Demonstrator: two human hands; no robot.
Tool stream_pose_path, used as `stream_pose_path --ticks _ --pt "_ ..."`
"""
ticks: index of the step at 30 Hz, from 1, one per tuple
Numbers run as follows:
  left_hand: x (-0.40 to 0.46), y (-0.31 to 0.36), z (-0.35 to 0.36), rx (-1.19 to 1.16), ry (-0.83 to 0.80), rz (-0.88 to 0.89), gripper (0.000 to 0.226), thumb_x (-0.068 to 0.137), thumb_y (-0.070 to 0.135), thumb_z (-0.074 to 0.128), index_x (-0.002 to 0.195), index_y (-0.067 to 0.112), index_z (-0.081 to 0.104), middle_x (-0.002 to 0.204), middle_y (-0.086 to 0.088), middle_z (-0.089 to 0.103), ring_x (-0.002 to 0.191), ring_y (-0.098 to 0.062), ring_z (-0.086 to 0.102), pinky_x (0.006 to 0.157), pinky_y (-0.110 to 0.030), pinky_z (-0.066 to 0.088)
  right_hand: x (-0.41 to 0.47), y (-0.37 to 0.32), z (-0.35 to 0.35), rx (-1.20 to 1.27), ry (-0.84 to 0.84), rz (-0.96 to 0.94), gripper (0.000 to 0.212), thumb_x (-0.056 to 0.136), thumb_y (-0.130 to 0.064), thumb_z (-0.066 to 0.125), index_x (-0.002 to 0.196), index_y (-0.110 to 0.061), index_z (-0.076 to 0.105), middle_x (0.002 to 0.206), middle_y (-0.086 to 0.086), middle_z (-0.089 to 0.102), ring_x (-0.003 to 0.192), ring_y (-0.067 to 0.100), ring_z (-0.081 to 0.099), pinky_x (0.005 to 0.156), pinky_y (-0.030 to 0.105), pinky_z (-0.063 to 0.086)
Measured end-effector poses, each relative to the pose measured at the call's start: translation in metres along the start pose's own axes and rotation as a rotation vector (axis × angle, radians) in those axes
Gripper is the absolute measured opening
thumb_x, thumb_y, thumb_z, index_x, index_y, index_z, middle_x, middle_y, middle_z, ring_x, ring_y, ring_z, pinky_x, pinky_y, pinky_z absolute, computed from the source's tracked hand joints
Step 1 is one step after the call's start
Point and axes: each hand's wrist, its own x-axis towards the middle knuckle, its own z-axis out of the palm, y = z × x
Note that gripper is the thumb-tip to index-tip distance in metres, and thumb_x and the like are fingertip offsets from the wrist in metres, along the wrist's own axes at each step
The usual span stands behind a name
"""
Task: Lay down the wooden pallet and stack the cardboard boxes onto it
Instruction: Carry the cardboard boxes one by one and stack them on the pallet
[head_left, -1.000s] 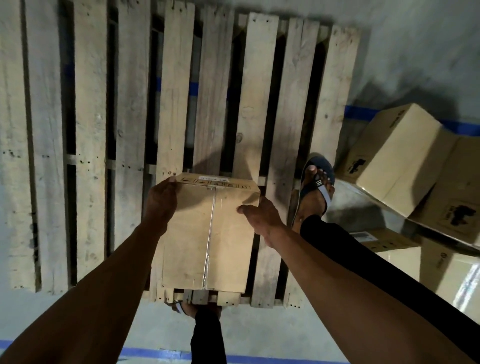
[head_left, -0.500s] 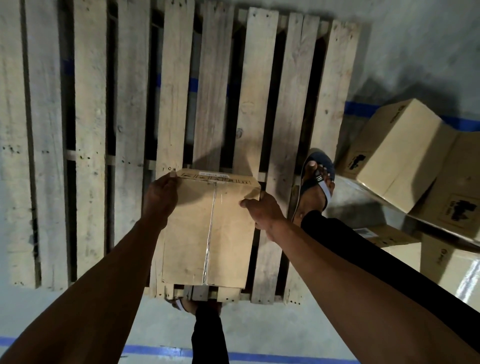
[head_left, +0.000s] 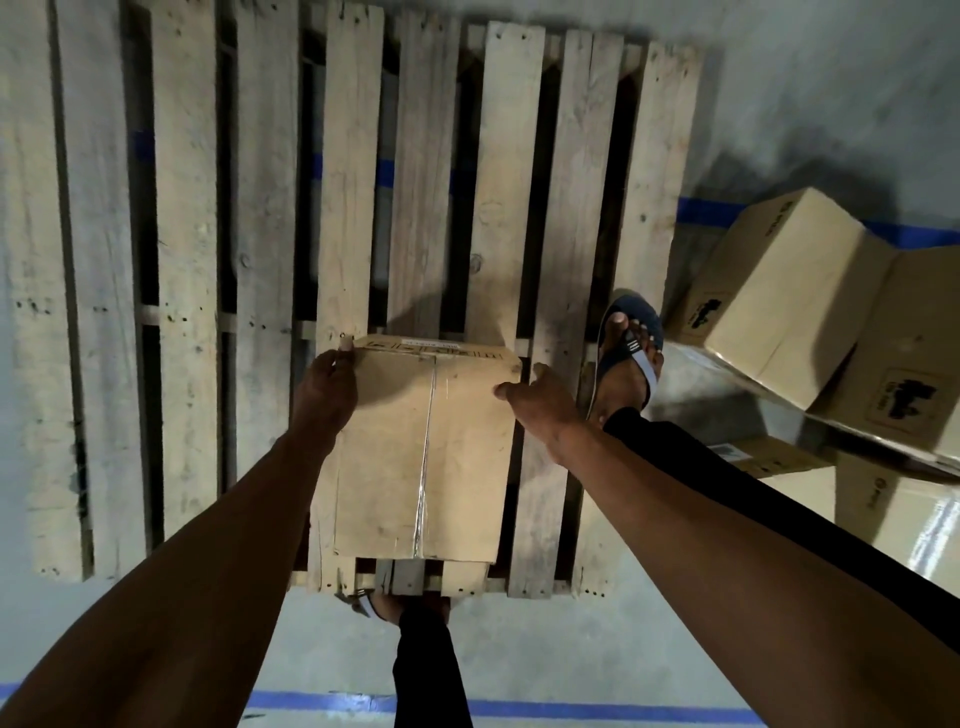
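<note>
Nearest to us, at the bottom of the frame, a blue tape line (head_left: 571, 709) crosses the grey concrete floor (head_left: 649, 644), and one foot peeks out just below the pallet's near edge. Above it we see the cardboard box (head_left: 415, 457) at centre frame, a plain brown rectangular carton with a shiny clear tape seam running down its top. Its long axis runs from the bottom of the frame toward the top, parallel to the slats, and a printed label strip sits along its far edge. The box is over the near edge of the wooden pallet (head_left: 353, 208), right of centre; we cannot tell whether it rests on the boards or is held just above them.

Our left hand (head_left: 324, 397) grips the box's far-left corner, fingers wrapped round the side. Our right hand (head_left: 543, 402) holds the far-right corner, thumb on top and fingers down the side.

The pallet lies flat, pale rough planks with nail holes and dark gaps. A sandalled foot (head_left: 626, 364) stands on its right slats. At the right edge of the frame lie more cardboard boxes (head_left: 779, 291), tilted and overlapping.
</note>
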Motion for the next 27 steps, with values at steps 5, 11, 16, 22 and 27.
stream_pose_path --ticks 5,11,16,22,27 --pt "-0.067 -0.005 -0.018 -0.074 0.07 -0.018 0.038 0.112 0.042 0.038 0.096 0.02 0.064 0.086 0.0 0.063 0.079 -0.015 0.06 0.063 -0.027 0.044 -0.054 -0.013 -0.031 -0.199 0.067 -0.069 0.077 0.099 -0.037 0.065 0.161 -0.011 0.028 0.166 0.009 0.032 0.15 0.031 0.034 0.112 0.03 0.033" --pt "-0.209 -0.024 -0.085 -0.239 -0.064 -0.113 0.033 0.107 0.041 0.053 0.081 0.024 0.066 0.084 -0.005 0.068 0.08 -0.025 0.064 0.068 -0.03 0.044 -0.233 -0.024 -0.048 -0.098 -0.001 -0.151 0.028 0.081 -0.043 0.073 0.102 -0.027 0.063 0.103 0.0 0.062 0.097 0.025 0.059 0.085 0.04 0.053" --pt "-0.325 -0.042 -0.152 -0.269 -0.253 -0.073 0.035 0.108 0.044 0.052 0.101 0.016 0.07 0.103 -0.011 0.074 0.088 -0.029 0.068 0.07 -0.033 0.048 -0.391 0.015 -0.038 0.102 -0.103 -0.118 0.02 0.091 -0.022 0.064 0.103 -0.006 0.065 0.091 0.01 0.063 0.08 0.026 0.055 0.073 0.03 0.041" --pt "-0.416 -0.096 -0.216 -0.276 -0.195 0.051 0.041 0.105 0.05 0.055 0.108 0.012 0.072 0.096 -0.012 0.076 0.077 -0.024 0.071 0.061 -0.033 0.051 -0.496 0.096 0.023 0.089 0.0 -0.217 0.007 0.1 -0.022 0.064 0.102 -0.019 0.07 0.105 0.011 0.075 0.093 0.023 0.067 0.079 0.038 0.051" --pt "-0.451 -0.144 -0.231 -0.238 -0.227 0.004 0.041 0.106 0.045 0.056 0.116 0.008 0.07 0.099 -0.014 0.073 0.081 -0.023 0.068 0.06 -0.028 0.049 -0.531 0.148 0.081 -0.039 -0.02 -0.24 0.025 0.095 -0.028 0.072 0.114 -0.011 0.072 0.112 0.019 0.074 0.089 0.022 0.071 0.068 0.034 0.053"
